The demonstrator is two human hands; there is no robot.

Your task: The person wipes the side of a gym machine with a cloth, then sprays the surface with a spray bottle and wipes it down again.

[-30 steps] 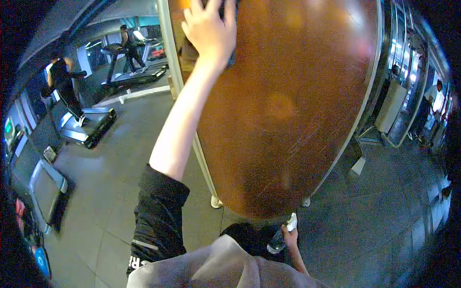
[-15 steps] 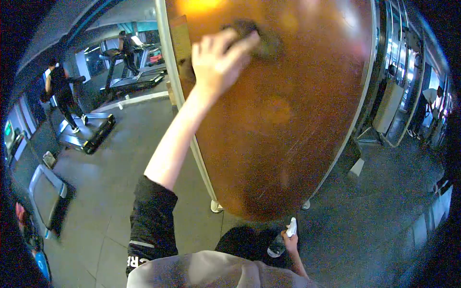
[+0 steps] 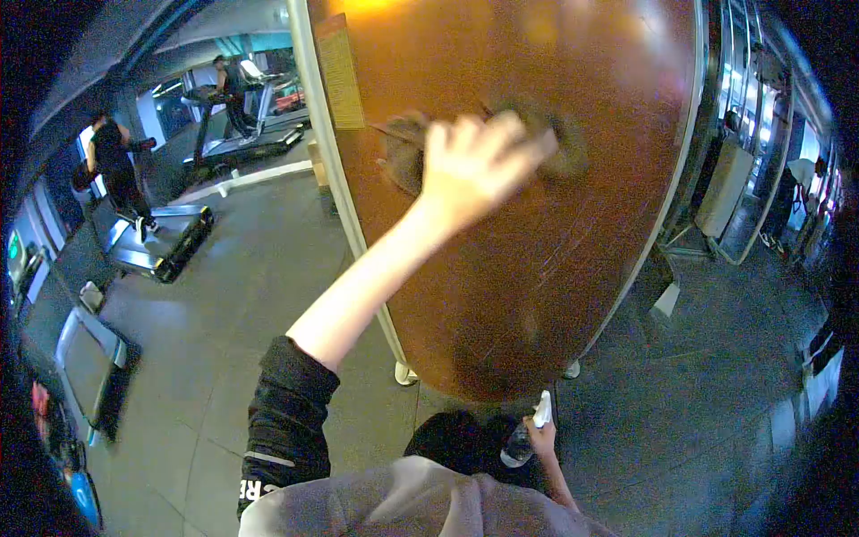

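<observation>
My left hand (image 3: 474,170) presses a dark cloth (image 3: 404,154) against the upper part of a glossy brown panel (image 3: 501,277). Its fingers are bent over the cloth, part of which sticks out on the left. Motion blurs the fingertips, and a dark reflection shows on the panel to their right. Low down, near my legs, my right hand (image 3: 543,438) is closed around the neck of a clear spray bottle (image 3: 516,447) with a white spray head (image 3: 542,410).
A pale metal frame (image 3: 333,170) edges the panel, with a yellow label (image 3: 340,76) inside its left side. At left, one person (image 3: 114,166) is on a treadmill (image 3: 157,240), another (image 3: 231,94) farther back. A padded bench (image 3: 723,192) stands at right.
My left hand has moved down and to the right across the panel with the cloth. My right hand still holds the spray bottle, nearly in the same place.
</observation>
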